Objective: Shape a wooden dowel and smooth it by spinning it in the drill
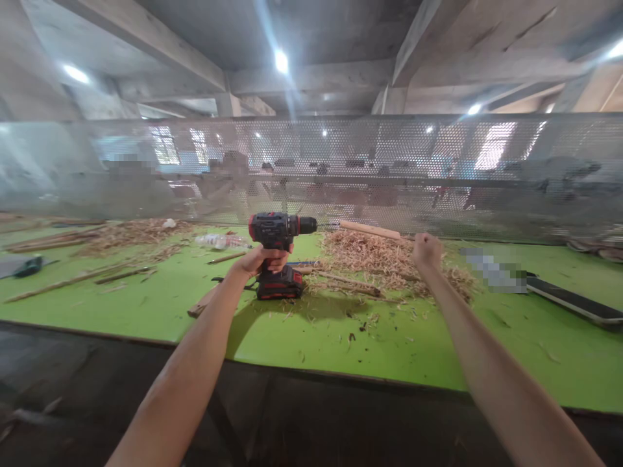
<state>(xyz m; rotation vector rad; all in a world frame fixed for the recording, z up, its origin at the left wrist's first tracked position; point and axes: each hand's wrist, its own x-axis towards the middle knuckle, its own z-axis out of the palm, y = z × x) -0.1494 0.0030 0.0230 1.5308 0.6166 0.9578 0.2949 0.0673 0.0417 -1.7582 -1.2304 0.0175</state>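
Near edge: dark floor below me, then the front rim of the green table (438,363), both my forearms stretched out across it.
Left hand (260,259): wrapped tight around the grip of the cordless drill (277,253), fingers closed on the handle.
Cordless drill: red and black, standing upright on its battery base on the green top, left of centre; chuck points to my right, bit runs on toward the wooden stick (372,229).
Right hand (427,251): closed in a fist, knuckles toward the mesh, at the right end of the stick; I cannot tell for sure from here whether the stick sits inside the fist or just beside it.
Wooden stick: pale, round, lying level over the shavings between drill bit and my right fist.
Wood shavings (379,259): thick tan heap under and behind the stick, loose curls scattered nearer to me on the green.
Loose sticks (73,279): thin lengths lying flat to my left, with a second spread of shavings behind them.
Plastic bottle (219,241): clear, on its side, just left of the drill.
Far left: a dark hand tool (26,266) lying near the table's edge.
Far right: flat dark bar (574,301) on the green.
Back: perforated metal screen (389,168) along the table's far side; blurred workshop beyond it, concrete beams and lamps overhead.
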